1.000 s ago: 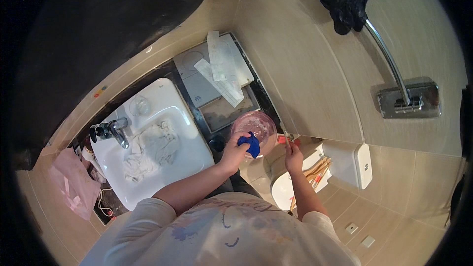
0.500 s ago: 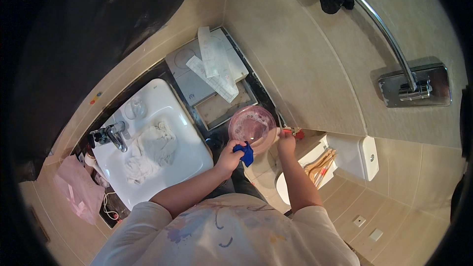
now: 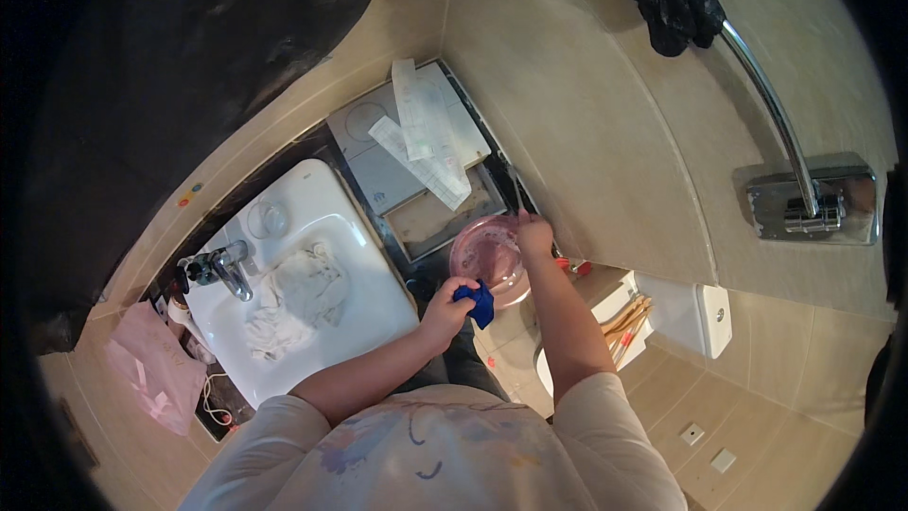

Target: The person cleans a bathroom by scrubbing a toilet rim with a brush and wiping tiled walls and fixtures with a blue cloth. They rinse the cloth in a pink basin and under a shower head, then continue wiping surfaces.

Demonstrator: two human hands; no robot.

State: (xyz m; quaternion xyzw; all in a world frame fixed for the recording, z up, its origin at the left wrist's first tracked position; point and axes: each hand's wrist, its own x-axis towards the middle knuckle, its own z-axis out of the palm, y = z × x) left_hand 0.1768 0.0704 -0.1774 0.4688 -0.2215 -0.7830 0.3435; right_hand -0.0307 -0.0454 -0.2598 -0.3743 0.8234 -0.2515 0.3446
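In my left hand (image 3: 445, 315) is a bunched dark blue cloth (image 3: 476, 304), gripped between thumb and fingers. It is held just in front of a pink, see-through basin (image 3: 492, 259) with sudsy water in it. My right hand (image 3: 534, 236) is over the basin's right rim with its fingers closed. A thin, pale, stick-like thing (image 3: 517, 191) stands out past those fingertips, too small to name. To the left, a wet white cloth (image 3: 301, 293) lies heaped in the white washbasin (image 3: 380, 314).
A chrome tap (image 3: 230, 273) and a clear glass bowl (image 3: 269, 220) are at the washbasin. Behind the pink basin lie a grey-white box (image 3: 364, 163) and paper strips (image 3: 423, 156). Wooden hangers (image 3: 624, 326) rest on the toilet at right. A pink bag (image 3: 151, 364) sits far left.
My right hand has moved up and left, from beside the basin to over its rim. The left hand still grips the blue cloth. The whole view has shifted slightly.
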